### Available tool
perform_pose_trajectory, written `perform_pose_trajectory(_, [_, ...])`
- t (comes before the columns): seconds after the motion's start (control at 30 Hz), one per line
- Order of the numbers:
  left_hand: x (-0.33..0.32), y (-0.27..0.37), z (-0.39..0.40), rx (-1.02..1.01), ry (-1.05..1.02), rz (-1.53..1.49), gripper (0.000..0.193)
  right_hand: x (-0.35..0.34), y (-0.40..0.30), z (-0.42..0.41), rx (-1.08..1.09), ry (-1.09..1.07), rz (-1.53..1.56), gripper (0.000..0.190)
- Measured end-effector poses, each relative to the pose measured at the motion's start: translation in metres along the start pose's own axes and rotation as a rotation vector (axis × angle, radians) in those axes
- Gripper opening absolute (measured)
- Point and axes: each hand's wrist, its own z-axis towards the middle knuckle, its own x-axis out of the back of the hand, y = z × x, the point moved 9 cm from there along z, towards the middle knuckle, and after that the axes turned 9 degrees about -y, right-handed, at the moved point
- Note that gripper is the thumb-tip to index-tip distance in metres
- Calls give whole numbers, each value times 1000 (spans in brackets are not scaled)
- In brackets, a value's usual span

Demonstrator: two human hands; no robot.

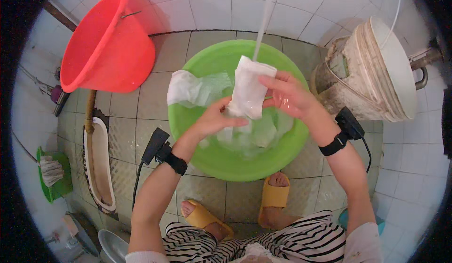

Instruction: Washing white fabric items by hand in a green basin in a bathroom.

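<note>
A folded white cloth piece [250, 86], wet and possibly a sock, is held up over a green plastic basin [229, 169]. My right hand [291, 95] grips its right side between thumb and fingers. At its lower left corner is my left hand [217, 120], thumb and fingers around the edge. A stream of water [262, 33] falls from above, just behind the cloth. Another white cloth [183, 88] drapes over the basin's left rim, its other end in the water. More pale cloth [265, 134] lies in the water under my hands, blurred.
A red plastic bucket [141, 58] tilts at the upper left, near a squat toilet [100, 167]. On the right stands a stained white bucket [367, 75]. A green bin [63, 181] with a grey cloth is at far left. Tiled wall [212, 13] rises behind the basin.
</note>
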Motion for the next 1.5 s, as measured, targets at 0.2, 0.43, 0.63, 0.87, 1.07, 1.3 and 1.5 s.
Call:
perform_pose_trajectory(0.2, [27,6,-14,-117,257,178,43,36,-8,-4,39,261,-240,28])
perform_pose_trajectory(0.43, [26,-12,-41,217,-85,965,37,120,44,-10,-199,328,-729,35])
perform_pose_trajectory(0.63, [30,-5,-21,307,245,711,38,117,50,1,-292,498,-1006,36])
perform_pose_trajectory(0.87, [44,-60,-38,99,-9,663,45,122,72,26,-313,241,-1392,33])
perform_pose_trajectory(1.07, [35,-21,-30,264,22,733,45,163,50,5,-119,436,-1222,30])
perform_pose_trajectory(1.3, [25,-68,-7,211,217,724,47,122,72,11,-467,230,-1162,27])
perform_pose_trajectory(1.5, [17,-51,-9,379,-32,739,47,124,57,-2,-297,36,-1186,20])
